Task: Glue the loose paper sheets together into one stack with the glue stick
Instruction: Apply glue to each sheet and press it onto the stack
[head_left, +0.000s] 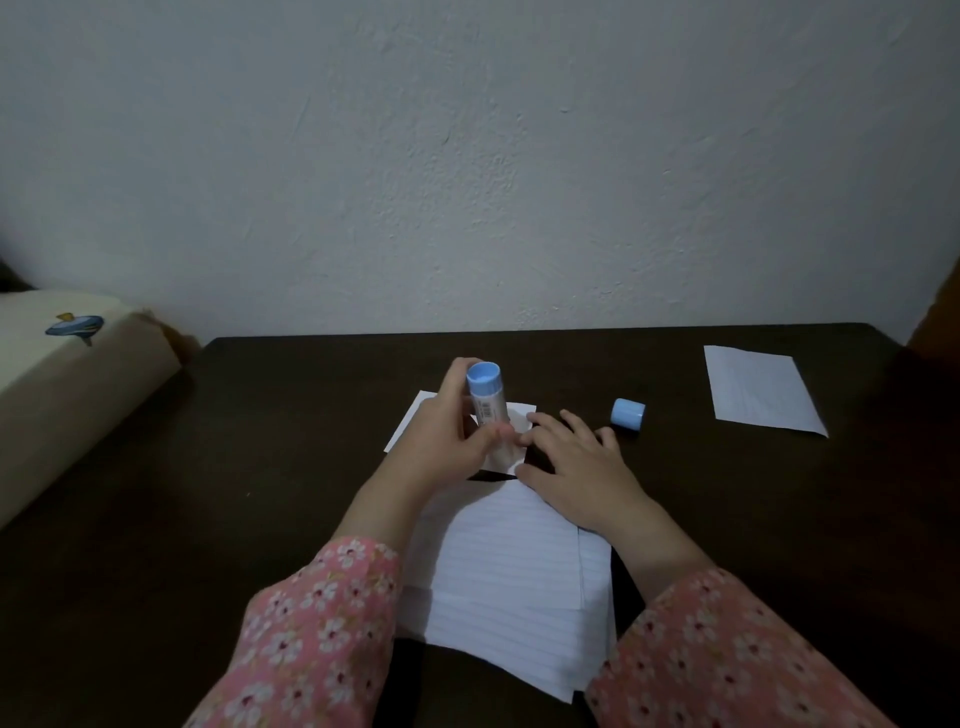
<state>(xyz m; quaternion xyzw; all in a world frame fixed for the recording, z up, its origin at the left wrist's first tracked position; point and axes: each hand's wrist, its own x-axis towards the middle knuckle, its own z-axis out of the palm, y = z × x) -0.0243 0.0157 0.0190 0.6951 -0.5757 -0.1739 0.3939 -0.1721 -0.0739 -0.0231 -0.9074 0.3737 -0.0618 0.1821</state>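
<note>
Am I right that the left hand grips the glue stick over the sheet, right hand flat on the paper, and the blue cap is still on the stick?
Not quite: the cap is off, lying on the table to the right of the right hand. The head view shows it. The rest holds: the left hand grips the glue stick over the sheet, and the right hand lies flat on the paper.

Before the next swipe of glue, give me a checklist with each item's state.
1. Cap off the glue stick: ok, it lies on the table.
2. Left hand grips the stick: ok.
3. Right hand presses the small sheet flat: ok.
4. Glue tip touching paper: cannot tell, hidden by the fingers.
5. Lined sheets squared up: not ok, edges are offset.
6. Spare sheet at hand: ok, far right.
</note>
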